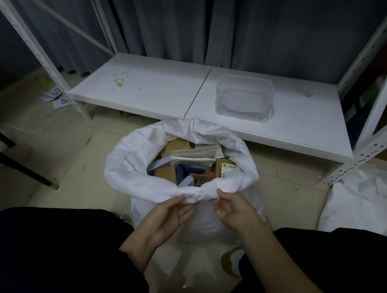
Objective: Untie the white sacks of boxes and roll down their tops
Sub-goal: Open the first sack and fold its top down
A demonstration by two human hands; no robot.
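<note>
Only a "5" on a floor paper slip (63,101) reads clearly; both hands, left (166,216) and right (231,210), pinch the white sack (128,165) rim.

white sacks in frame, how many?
2. An open sack of boxes at centre, both hands on its rolled rim; a second white sack at right, cut off by the frame edge.
</note>
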